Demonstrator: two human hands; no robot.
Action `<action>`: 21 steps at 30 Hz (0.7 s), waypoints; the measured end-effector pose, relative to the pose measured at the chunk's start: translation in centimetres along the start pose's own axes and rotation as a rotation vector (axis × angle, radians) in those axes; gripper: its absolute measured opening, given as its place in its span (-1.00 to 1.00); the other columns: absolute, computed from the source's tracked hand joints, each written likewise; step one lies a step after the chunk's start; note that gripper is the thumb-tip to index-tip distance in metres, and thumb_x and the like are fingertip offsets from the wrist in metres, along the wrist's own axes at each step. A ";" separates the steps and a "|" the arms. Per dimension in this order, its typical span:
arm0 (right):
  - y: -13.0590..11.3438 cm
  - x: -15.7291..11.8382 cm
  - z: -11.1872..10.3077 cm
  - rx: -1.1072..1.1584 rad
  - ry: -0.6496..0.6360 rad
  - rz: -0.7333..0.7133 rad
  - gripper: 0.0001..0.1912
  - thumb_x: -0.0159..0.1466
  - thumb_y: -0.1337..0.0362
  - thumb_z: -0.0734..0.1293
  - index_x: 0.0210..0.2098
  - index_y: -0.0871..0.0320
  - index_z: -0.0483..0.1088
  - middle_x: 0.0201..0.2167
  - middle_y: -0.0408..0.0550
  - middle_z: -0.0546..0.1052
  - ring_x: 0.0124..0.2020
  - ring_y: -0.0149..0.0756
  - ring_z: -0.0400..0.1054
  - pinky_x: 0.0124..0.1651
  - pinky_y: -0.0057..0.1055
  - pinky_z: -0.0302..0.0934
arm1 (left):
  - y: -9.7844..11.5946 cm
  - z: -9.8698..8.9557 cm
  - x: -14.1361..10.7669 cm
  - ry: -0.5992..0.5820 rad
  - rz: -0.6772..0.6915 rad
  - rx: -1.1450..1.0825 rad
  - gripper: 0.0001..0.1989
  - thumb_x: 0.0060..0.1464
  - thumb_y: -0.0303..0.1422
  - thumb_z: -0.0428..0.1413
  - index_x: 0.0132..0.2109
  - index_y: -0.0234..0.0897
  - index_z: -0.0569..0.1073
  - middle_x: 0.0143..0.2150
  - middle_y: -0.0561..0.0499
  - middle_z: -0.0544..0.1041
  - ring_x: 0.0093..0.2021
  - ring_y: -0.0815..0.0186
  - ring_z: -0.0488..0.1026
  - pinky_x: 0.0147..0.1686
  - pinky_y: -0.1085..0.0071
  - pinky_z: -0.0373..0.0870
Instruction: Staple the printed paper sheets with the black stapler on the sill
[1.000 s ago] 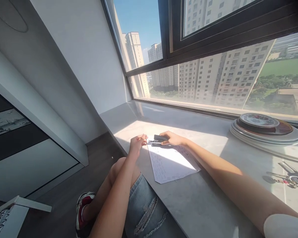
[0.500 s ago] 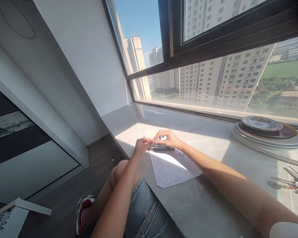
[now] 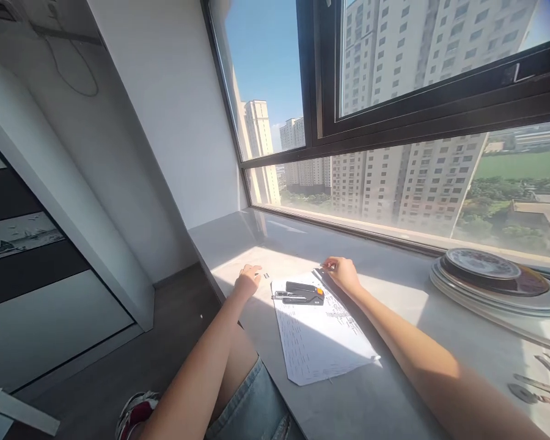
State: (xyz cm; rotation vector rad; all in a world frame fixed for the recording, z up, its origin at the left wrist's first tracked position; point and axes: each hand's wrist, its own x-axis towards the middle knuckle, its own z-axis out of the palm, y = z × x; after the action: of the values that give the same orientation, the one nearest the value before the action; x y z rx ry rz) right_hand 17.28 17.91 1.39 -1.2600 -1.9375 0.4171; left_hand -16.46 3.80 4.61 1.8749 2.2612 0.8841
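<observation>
My left hand (image 3: 247,281) rests low over the sill, its fingers apart and nothing visible in them. Just right of its fingertips lie small dark pieces (image 3: 266,275), perhaps staple strips. A black stapler (image 3: 308,294) with an orange part and a silver metal section lies on the top of the written paper sheets (image 3: 316,348), between my hands. Beyond the stapler to the right, my right hand (image 3: 342,273) has its fingers pinched together near the paper's upper edge. Whatever sits at those fingertips is too small to name.
On the right of the pale stone sill (image 3: 385,305) stands a stack of plates (image 3: 490,287). Pliers-like metal tools (image 3: 543,382) lie at the right edge. The window frame (image 3: 318,131) borders the back; a white wall (image 3: 165,122) rises at left.
My hands were together above the stapler and have parted, the left moving left and the right moving right. The stapler now shows fully. The view has tilted upward slightly.
</observation>
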 end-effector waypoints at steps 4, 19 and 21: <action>0.3 -0.1 0.3 -0.249 -0.055 0.011 -0.74 0.30 0.45 0.37 -0.19 0.07 0.70 -0.15 0.02 0.73 -0.03 -0.12 0.55 -0.18 -0.41 0.24 | 0.0 1.8 0.0 -0.145 0.034 0.035 -0.51 0.26 -0.51 0.11 0.26 -0.10 0.62 0.47 -0.14 0.47 0.42 -0.03 0.42 0.32 0.15 0.35; 0.5 0.2 1.2 -0.324 -0.096 -0.016 -0.70 0.42 0.47 0.29 -0.16 0.08 0.66 -0.13 0.02 0.70 0.05 -0.15 0.49 -0.24 -0.42 0.15 | 0.2 2.8 -1.3 -0.102 -0.036 0.050 -0.84 0.11 -0.57 0.24 -0.34 -0.24 0.47 -0.06 -0.10 0.53 -0.02 0.13 0.51 0.00 0.30 0.40; 0.4 0.2 1.2 -0.321 -0.095 -0.038 -0.70 0.43 0.48 0.28 -0.19 0.08 0.65 -0.14 0.01 0.69 0.04 -0.15 0.48 -0.25 -0.42 0.14 | 0.3 2.7 -1.5 -0.073 -0.021 0.005 -0.80 0.13 -0.56 0.23 -0.38 -0.23 0.40 -0.12 -0.09 0.52 -0.03 0.12 0.51 0.02 0.29 0.40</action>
State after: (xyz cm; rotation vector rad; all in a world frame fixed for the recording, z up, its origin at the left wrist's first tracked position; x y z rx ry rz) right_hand 16.54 18.41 0.43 -1.4225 -2.1677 0.1511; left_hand -14.70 3.48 2.10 1.8504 2.2378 0.7946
